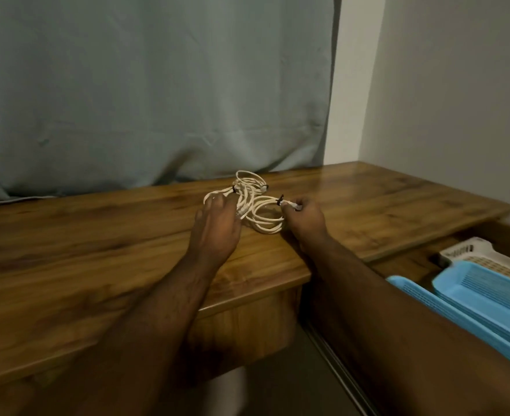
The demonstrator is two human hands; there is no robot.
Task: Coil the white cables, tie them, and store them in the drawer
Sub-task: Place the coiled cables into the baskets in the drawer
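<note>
Two hands on white cables atop a wooden desk.

Desk [97, 250] spans the view; at right its open drawer [413, 259] holds blue trays [473, 301] and a white basket [470, 250], cut off by the frame edge. White cables [256, 205] lie coiled near the far edge, bundle stretching left-right. Left hand [214, 226] rests flat on them, fingers straight; right hand [303, 219] pinches a cable end. Black ties [280, 197] are hard to make out.
</note>
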